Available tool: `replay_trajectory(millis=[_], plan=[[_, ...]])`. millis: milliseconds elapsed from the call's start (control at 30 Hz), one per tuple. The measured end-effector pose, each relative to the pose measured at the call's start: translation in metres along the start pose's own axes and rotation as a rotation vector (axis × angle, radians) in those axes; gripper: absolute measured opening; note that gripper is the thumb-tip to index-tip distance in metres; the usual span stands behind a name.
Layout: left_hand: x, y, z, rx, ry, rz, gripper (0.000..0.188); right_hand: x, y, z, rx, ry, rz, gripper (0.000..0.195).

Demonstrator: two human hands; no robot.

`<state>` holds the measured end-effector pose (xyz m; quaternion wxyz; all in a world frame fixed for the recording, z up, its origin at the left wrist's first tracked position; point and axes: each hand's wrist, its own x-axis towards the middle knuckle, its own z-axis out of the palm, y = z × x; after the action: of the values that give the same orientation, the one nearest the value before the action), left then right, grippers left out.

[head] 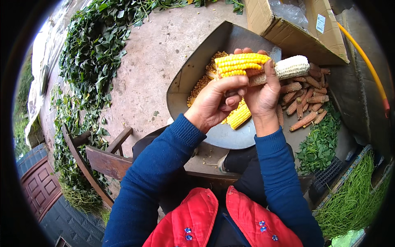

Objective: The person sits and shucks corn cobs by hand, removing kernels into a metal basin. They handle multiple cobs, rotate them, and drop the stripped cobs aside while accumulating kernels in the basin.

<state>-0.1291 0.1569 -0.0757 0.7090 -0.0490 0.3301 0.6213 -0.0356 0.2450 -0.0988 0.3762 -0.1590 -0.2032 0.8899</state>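
Before me both hands meet over a grey metal scoop-shaped pan (pixel 226 136). A partly stripped yellow corn ear (pixel 237 61) lies across them, bare cob showing along its lower side. My right hand (pixel 264 97) wraps around this ear and a pale bare corncob (pixel 293 67), its thumb over them and its fingertips behind the ear. My left hand (pixel 216 100) has its thumb against the ear's lower left part and its fingers curled; their hold is partly hidden. Below, loose corn kernels (pixel 197 89) and another yellow ear (pixel 240 117) lie in the pan.
Reddish bare corncobs (pixel 305 100) are heaped right of the pan, beside leafy greens (pixel 321 139). An open cardboard box (pixel 305 43) stands behind them. Vines (pixel 92 46) spread along the left. A wooden chair (pixel 106 162) is at left; long green stems (pixel 348 194) lie lower right.
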Motion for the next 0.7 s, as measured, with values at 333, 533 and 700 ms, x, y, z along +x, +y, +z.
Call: replay_trajectory(millis=[333, 533, 700], plan=[[0.0, -0.003, -0.005, -0.193, -0.181, -0.014, 0.048, -0.002, -0.008, 0.002, -0.202, -0.075, -0.129, 0.031], [-0.004, 0.004, 0.0, 0.001, -0.075, -0.051, 0.026, -0.005, -0.004, -0.002, -0.074, -0.054, -0.053, 0.03], [-0.005, -0.003, 0.001, 0.146, 0.005, 0.019, 0.028, -0.005, -0.004, -0.004, -0.049, -0.05, -0.019, 0.025]])
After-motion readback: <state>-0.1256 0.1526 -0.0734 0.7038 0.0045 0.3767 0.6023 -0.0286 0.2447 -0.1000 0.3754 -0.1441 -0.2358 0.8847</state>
